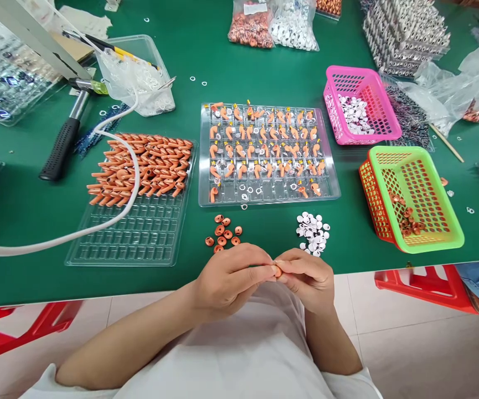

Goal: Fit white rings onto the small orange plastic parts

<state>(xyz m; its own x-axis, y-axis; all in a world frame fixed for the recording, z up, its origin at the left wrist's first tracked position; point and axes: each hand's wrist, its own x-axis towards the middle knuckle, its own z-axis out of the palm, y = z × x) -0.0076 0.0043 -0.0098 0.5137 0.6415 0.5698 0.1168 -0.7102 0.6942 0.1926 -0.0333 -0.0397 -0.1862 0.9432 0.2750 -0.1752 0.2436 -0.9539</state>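
My left hand (pixel 233 280) and my right hand (pixel 309 277) meet at the table's front edge, fingertips pinched together. Between them is a small orange plastic cap (pixel 278 271), mostly covered by the fingers. Just beyond my left hand lies a loose group of copper-orange round caps (pixel 222 237) with dark openings. A pile of white round pieces (pixel 314 231), some with black spots, sits beyond my right hand. Farther back, a clear compartment tray (pixel 228 191) holds rows of curved orange parts with yellow tips.
At left, another clear tray (pixel 123 252) bears stacked copper-coloured parts, crossed by a white hose (pixel 135 183). A hammer (pixel 62 141) lies beyond it. A pink basket (pixel 382 111) and a green basket (pixel 442 194) stand at right. Filled bags (pixel 251 25) lie at the back.
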